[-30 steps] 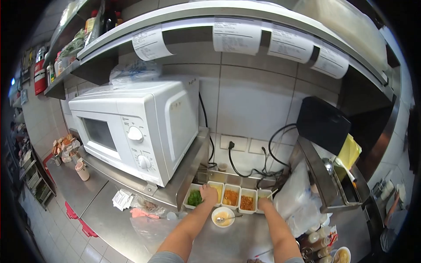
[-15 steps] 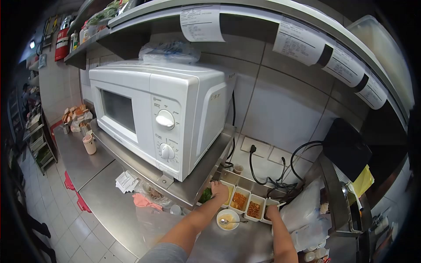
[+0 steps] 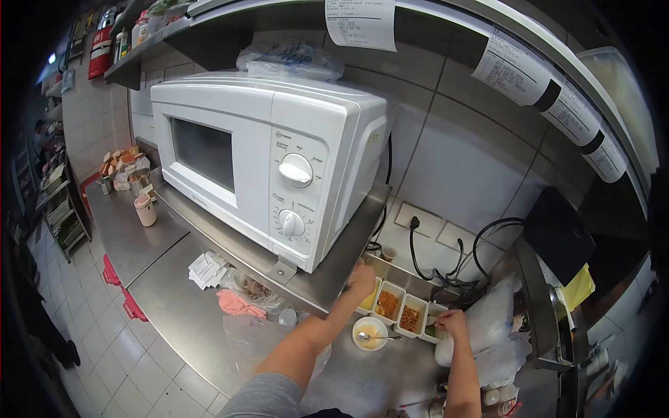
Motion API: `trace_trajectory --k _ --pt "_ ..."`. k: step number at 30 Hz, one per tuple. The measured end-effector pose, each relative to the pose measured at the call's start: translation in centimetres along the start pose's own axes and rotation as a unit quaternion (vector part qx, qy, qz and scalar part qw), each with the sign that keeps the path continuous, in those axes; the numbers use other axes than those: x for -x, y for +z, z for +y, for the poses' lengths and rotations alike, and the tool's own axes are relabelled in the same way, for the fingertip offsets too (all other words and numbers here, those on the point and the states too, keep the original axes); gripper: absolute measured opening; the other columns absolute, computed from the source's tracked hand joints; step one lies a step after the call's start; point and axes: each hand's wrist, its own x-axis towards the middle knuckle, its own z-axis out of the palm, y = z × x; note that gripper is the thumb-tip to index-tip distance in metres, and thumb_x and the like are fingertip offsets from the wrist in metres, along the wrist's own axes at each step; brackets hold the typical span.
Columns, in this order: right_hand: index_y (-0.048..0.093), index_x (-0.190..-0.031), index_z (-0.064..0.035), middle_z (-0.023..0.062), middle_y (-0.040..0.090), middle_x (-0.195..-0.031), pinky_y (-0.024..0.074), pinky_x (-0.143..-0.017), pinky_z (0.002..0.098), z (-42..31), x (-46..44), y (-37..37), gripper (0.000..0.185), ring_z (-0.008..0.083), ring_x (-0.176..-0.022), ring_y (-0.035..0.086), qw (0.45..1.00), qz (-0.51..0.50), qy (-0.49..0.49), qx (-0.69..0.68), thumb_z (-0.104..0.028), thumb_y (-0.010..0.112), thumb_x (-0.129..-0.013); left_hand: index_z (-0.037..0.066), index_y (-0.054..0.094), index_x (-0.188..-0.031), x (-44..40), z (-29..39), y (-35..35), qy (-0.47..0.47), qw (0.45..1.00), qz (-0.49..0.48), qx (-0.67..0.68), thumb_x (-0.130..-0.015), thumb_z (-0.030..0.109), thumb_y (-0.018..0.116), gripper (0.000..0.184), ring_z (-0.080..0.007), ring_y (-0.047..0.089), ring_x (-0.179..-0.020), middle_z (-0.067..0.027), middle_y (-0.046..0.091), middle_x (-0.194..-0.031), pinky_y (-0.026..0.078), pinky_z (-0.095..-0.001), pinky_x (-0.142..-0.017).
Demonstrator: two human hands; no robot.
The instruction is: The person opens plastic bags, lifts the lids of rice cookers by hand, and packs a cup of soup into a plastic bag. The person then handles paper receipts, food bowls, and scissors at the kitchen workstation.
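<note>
My left hand [image 3: 360,280] reaches in beside the shelf edge, over the left end of a row of white containers; its fingers are mostly hidden. My right hand [image 3: 451,322] is closed at the rightmost container [image 3: 433,332], and a pale utensil handle seems to be at its fingertips. Between the hands stand a container of orange shreds [image 3: 387,304] and one of reddish-brown bits [image 3: 410,319]. Yellow food [image 3: 369,296] shows next to my left hand. In front of the row sits a white bowl [image 3: 368,333] of yellowish food with a metal spoon [image 3: 380,337] in it.
A white microwave [image 3: 258,153] stands on a raised steel shelf [image 3: 279,268] at the left. Plastic bags [image 3: 481,334] and bottles [image 3: 495,397] are at the right. Paper slips [image 3: 359,24] hang from the upper shelf. Cables [image 3: 446,275] lie behind the containers.
The view has shifted and turned leftward. My left hand has moved from the green food further back by the shelf edge. My right hand has risen slightly from inside the rightmost container.
</note>
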Motion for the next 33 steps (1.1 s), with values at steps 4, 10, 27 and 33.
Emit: trace_trajectory --k 4,10,27,33 --pt "0.061 -0.083 0.0068 0.0144 0.065 -0.076 0.0556 -0.059 0.0277 -3.6 4.6 -1.1 0.009 0.0228 -0.066 0.066 0.991 -0.036 0.040 -0.119 0.003 0.064 -0.074 0.007 0.069 -0.092 1.0 0.3 -2.9 0.042 0.998 0.037 0.024 -0.074 0.017 0.058 0.024 -0.0265 0.048 -0.106 -0.0090 0.055 -0.111 0.030 -0.0442 -0.092" --pt "0.059 -0.091 0.0049 0.0146 0.064 -0.089 0.0550 -0.076 0.0319 -4.8 11.1 -2.4 0.014 0.0246 -0.082 0.065 0.972 -0.101 0.054 -0.207 -0.001 0.063 -0.079 0.006 0.070 -0.089 4.7 2.9 -10.2 0.131 0.986 -0.083 0.064 -0.071 0.026 0.063 0.028 -0.0286 0.046 -0.114 -0.0115 0.055 -0.116 0.032 -0.0483 -0.092" --pt "0.064 -0.088 -0.0006 0.0089 0.067 -0.080 0.0537 -0.067 0.0233 0.9 39.1 -13.6 0.014 0.0147 -0.074 0.066 0.952 -0.065 0.102 -0.280 -0.006 0.071 -0.076 0.011 0.069 -0.074 22.3 19.1 -16.6 0.517 0.737 -0.286 0.327 -0.067 0.023 0.071 0.014 -0.0224 0.055 -0.093 -0.0031 0.057 -0.092 0.034 -0.0387 -0.087" --pt "0.063 -0.091 0.0024 0.0103 0.067 -0.084 0.0547 -0.070 0.0247 9.2 47.9 -23.1 0.016 0.0173 -0.077 0.067 0.949 0.070 0.152 -0.268 -0.005 0.069 -0.078 0.013 0.069 -0.070 33.3 34.4 -14.5 0.638 0.636 -0.304 0.310 -0.065 0.023 0.068 0.010 -0.0233 0.054 -0.091 -0.0041 0.058 -0.088 0.034 -0.0373 -0.081"
